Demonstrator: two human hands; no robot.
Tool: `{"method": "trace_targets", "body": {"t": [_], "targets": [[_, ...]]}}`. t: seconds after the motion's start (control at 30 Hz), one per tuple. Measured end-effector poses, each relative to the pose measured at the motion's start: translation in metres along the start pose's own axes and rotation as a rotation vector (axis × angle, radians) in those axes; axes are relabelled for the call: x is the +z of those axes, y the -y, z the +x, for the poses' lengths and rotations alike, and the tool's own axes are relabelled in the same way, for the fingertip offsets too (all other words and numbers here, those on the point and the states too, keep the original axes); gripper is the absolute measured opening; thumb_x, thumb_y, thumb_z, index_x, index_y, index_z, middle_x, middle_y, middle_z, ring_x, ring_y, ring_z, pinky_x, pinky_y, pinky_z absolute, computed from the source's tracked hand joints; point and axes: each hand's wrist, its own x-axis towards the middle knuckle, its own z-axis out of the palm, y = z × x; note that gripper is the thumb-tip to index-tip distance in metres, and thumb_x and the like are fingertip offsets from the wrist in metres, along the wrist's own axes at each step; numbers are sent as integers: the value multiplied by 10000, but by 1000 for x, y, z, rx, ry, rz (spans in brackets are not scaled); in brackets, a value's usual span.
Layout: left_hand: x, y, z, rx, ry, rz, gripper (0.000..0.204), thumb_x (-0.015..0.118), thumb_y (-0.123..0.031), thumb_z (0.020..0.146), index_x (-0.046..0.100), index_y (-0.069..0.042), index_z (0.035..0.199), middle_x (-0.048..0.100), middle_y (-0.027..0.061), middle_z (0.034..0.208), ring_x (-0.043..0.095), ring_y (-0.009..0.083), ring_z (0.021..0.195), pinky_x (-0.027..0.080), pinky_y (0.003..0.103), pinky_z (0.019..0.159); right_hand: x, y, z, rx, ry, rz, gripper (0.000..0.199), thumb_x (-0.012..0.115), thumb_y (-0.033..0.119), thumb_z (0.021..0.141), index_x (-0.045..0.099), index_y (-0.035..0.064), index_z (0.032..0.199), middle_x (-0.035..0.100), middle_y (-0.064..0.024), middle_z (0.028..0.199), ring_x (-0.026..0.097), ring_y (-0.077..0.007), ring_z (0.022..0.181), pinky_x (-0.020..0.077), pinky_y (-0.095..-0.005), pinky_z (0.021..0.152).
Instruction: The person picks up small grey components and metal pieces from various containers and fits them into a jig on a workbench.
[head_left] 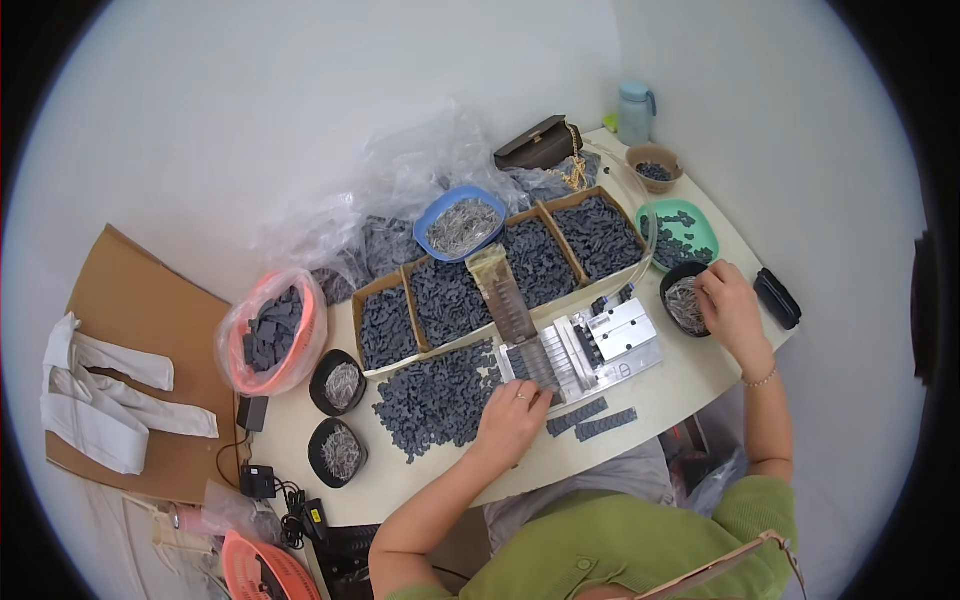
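My left hand (512,422) rests at the near left corner of a silver metal fixture (625,335), beside a loose pile of small dark grey plastic pieces (435,395). Its fingers are bent and close together; whatever is under the fingertips is hidden. At the right, my right hand (732,308) reaches over a black bowl (668,280) of thin metal pins (686,304). The fingers are pinched there, and I cannot make out what is between them. Two joined strips of dark pieces (605,424) lie in front of the fixture. A clear chute (505,300) slopes down to it.
Behind the fixture stands a divided cardboard tray (420,352) full of dark pieces, with a blue bowl (432,247) of pins on it. A green bowl (708,232), a black case (777,298), two black pin bowls (318,470) and a pink basket (318,330) surround the work.
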Motion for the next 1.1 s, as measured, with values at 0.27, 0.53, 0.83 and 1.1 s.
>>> {"method": "trace_targets", "body": {"t": [0.27, 0.53, 0.83, 1.1], "targets": [[-17, 12, -18, -162, -46, -37, 235, 623, -15, 725, 679, -49, 951, 602, 124, 1025, 578, 286, 956, 459, 387, 785, 64, 118, -5, -563, 247, 388, 103, 626, 86, 685, 566, 40, 756, 530, -92, 739, 575, -257, 729, 497, -360, 648], [-89, 89, -64, -490, -206, 222, 172, 654, 1, 742, 678, -37, 908, 616, 133, 989, 577, 328, 923, 453, 413, 808, 83, 142, -10, -795, 273, 300, 98, 593, 97, 696, 590, 18, 754, 526, -66, 759, 559, -227, 739, 489, -329, 647], [-109, 188, -131, -814, 166, 276, 118, 691, -77, 719, 707, -42, 831, 650, 146, 833, 617, 337, 826, 489, 435, 744, 82, 129, 46, -742, 452, 306, 218, 610, 88, 751, 663, 38, 957, 580, -90, 855, 568, -258, 856, 487, -363, 734], [-119, 195, -123, -1034, 218, 90, 93, 703, -102, 715, 644, -49, 763, 659, 138, 767, 644, 315, 769, 493, 423, 692, 163, 136, 218, -346, 423, 410, 100, 651, 105, 780, 700, 104, 867, 671, -104, 853, 637, -290, 901, 502, -424, 760]]}}
